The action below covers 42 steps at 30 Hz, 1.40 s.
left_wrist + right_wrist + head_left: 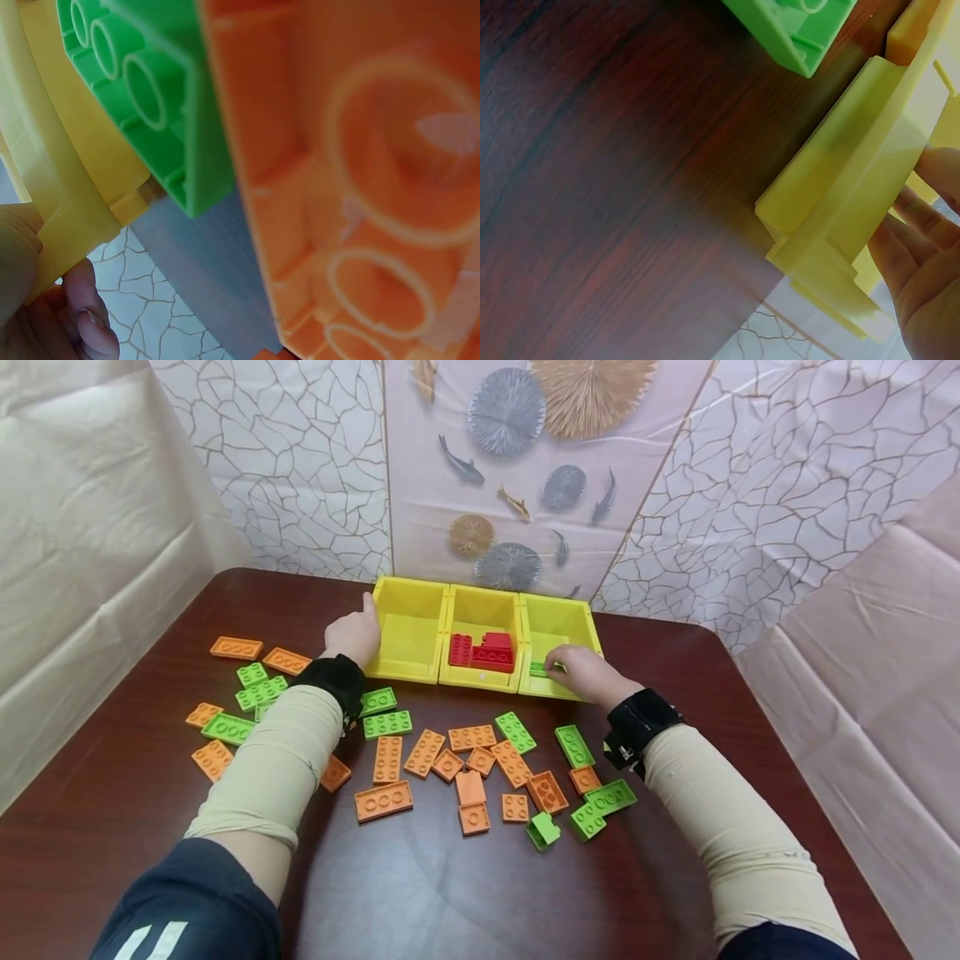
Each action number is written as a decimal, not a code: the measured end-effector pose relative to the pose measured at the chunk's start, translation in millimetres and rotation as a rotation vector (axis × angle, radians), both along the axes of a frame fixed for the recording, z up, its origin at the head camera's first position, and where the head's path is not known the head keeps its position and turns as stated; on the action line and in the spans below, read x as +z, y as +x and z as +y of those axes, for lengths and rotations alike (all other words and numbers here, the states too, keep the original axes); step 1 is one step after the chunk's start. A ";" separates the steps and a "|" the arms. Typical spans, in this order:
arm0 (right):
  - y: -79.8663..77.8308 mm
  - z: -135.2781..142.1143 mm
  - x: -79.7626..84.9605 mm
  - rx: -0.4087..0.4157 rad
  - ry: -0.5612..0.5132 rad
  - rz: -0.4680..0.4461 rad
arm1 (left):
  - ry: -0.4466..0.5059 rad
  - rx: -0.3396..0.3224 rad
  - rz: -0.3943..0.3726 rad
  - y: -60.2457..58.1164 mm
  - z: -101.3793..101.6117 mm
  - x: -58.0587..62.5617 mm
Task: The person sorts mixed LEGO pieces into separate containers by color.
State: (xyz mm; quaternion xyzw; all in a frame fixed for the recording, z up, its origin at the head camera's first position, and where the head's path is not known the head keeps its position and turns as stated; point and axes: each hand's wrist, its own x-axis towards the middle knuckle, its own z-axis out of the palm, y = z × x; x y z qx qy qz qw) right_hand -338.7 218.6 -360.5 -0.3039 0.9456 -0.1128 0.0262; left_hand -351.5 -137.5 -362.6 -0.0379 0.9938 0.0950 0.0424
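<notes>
My left hand [354, 633] grips the left end of a yellow three-part bin [408, 676], thumb up along its edge. In the left wrist view, the thumb and fingers [94, 330] lie on either side of the yellow rim [56, 180]. Inside the bin's right compartment, my right hand [588, 672] pinches a green building brick [537, 669] low down near the floor. The right wrist view has the bin's front wall [855, 180] hiding that brick and the fingertips. Red bricks [492, 653] lie in the middle compartment; the left compartment has a bare yellow floor.
Many orange bricks [387, 760] and green bricks [387, 724] lie scattered before the bin on the dark wooden table [420, 893]. More orange bricks [236, 647] and green ones [227, 727] lie beyond my left forearm. A patterned cloth [510, 485] hangs behind the table.
</notes>
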 end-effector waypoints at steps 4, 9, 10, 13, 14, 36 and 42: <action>-0.7 2.1 -0.6 -0.001 -0.026 -0.043 | 0.005 0.002 0.003 -0.3 0.2 -0.1; -1.2 4.5 -3.9 0.002 -0.051 -0.050 | 0.011 0.004 -0.006 -0.2 0.6 0.4; -0.8 4.7 -4.7 0.004 -0.056 -0.051 | 0.012 0.005 -0.008 -0.2 0.5 0.5; 3.1 5.3 -5.9 0.010 -0.059 -0.057 | 0.011 0.006 -0.013 -0.2 0.6 0.6; 5.4 5.6 -5.7 0.011 -0.054 -0.060 | 0.011 0.003 -0.010 -0.3 1.0 0.6; 73.5 16.9 4.3 -0.201 0.126 -0.137 | -0.003 -0.014 0.006 5.7 2.8 8.7; 87.6 18.2 -4.2 -0.271 0.229 -0.255 | 0.012 -0.005 -0.009 5.8 3.2 5.8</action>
